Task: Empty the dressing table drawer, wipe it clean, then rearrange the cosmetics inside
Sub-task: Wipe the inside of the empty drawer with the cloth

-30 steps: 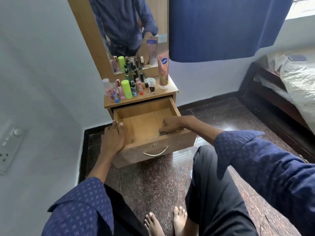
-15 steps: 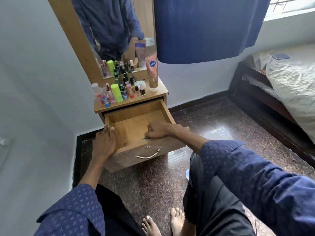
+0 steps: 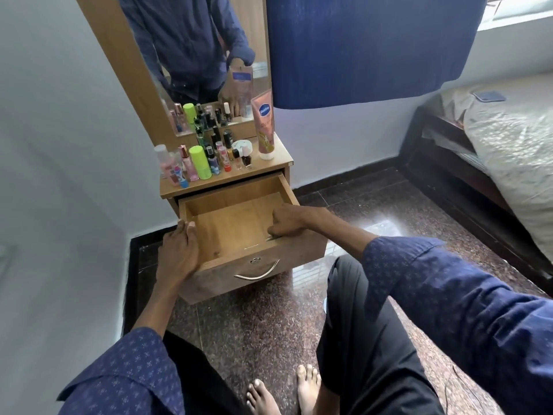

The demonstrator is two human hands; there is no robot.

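Observation:
The wooden drawer (image 3: 233, 226) of the dressing table is pulled out, and its bottom is bare. My left hand (image 3: 179, 253) grips the drawer's front left corner, fingers over the side wall. My right hand (image 3: 287, 220) is inside at the front right, fisted and pressed down on a small grey cloth (image 3: 273, 238) that barely shows under the fingers. The cosmetics (image 3: 209, 158) stand crowded on the table top: several small bottles, a green bottle (image 3: 199, 161) and a tall pink lotion tube (image 3: 264, 124) at the right.
A mirror (image 3: 194, 55) rises behind the table, with a white wall at the left. A blue curtain (image 3: 359, 46) hangs at the upper right and a bed (image 3: 508, 151) stands at the right. My knees and bare feet (image 3: 284, 393) are on the dark stone floor.
My right hand has slid a little along the inside front of the drawer with the cloth. The left hand has kept its grip on the corner. The view has shifted slightly.

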